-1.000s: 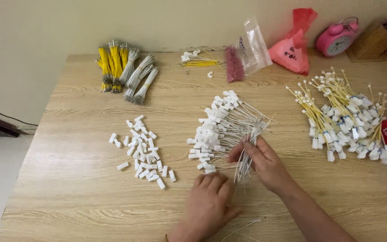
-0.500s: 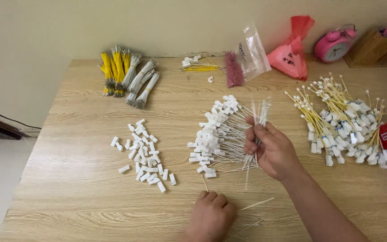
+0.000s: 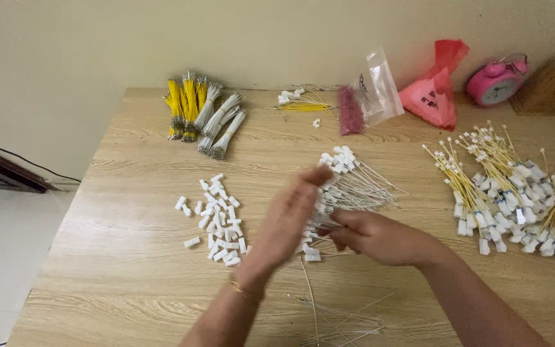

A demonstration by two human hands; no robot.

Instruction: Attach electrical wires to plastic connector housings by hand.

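Beige wall; wooden table (image 3: 130, 270); both hands over white wired connectors (image 3: 354, 183).

Two hands work over the table (image 3: 130, 283). There are one pink alarm clock (image 3: 496, 81), one red plastic bag (image 3: 433, 90), one clear bag (image 3: 375, 87), and two bundles of yellow wires (image 3: 182, 106). The loose white connectors (image 3: 216, 218) are too many to count.

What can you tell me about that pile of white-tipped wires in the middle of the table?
The pile of wires is a loose heap of thin pale strands, each ending in a small white plastic-looking connector. It lies flat on the wooden table, fanned roughly sideways. The left hand is raised in front of its near end, and the right hand reaches into that end.
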